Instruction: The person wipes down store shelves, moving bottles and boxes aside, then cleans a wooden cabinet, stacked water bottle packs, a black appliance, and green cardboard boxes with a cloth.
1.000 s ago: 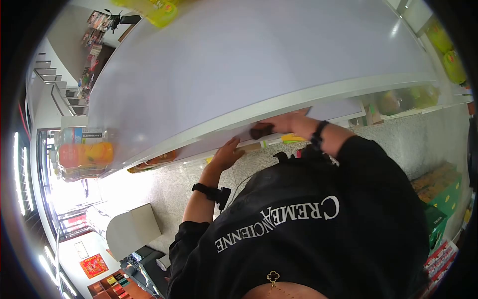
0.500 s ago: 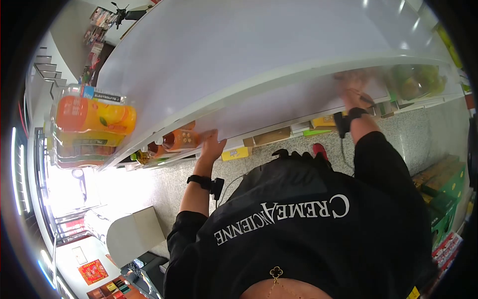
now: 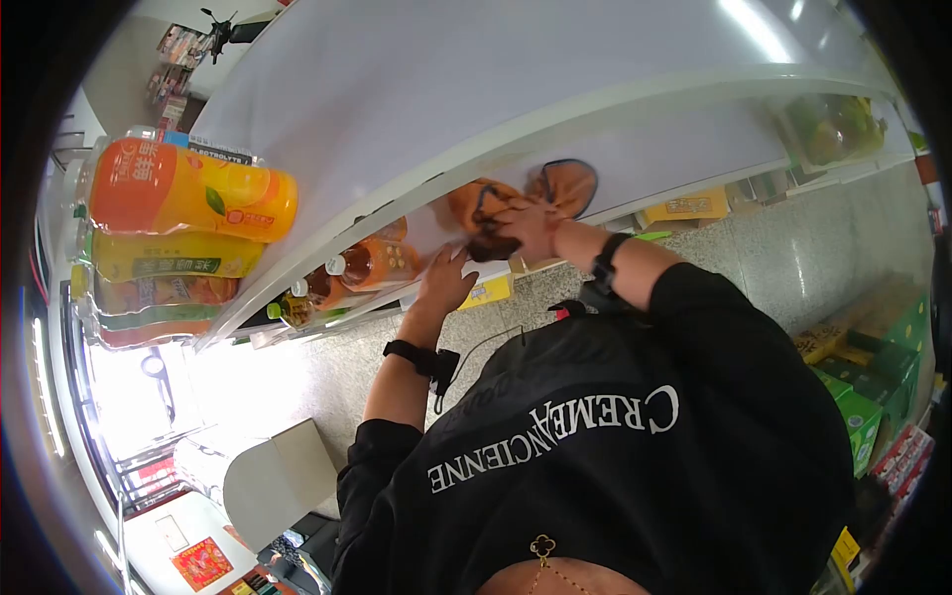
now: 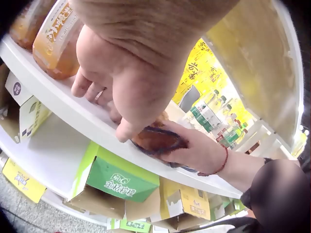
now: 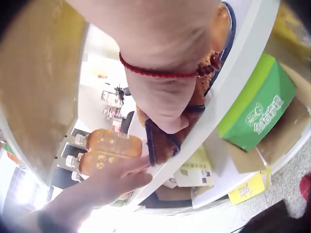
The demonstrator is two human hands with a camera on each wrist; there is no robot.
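Note:
An orange-brown cloth with dark blue edging (image 3: 570, 186) lies bunched on the lower white shelf. My right hand (image 3: 535, 230) grips it from above, and the thumb presses on the cloth (image 5: 163, 145) in the right wrist view. Just left of it, my left hand (image 3: 446, 286) rests at the shelf's front edge, holding nothing. Its fingers (image 4: 99, 92) hang loosely over the shelf surface in the left wrist view. Orange drink bottles (image 3: 372, 266) stand on the left hand's far side, on the same shelf.
Above the hands curves the white upper shelf (image 3: 476, 89), with stacked drink bottles (image 3: 198, 193) at its left end. A bagged green item (image 3: 833, 129) sits at the lower shelf's right end. Beneath are open cartons, including a green one (image 4: 116, 177). Green boxes (image 3: 873, 367) stand on the floor.
The right hand went far right along the lower shelf, then came back left with the cloth, beside the left hand. The left hand shifted slightly left, then right again, staying near the bottles.

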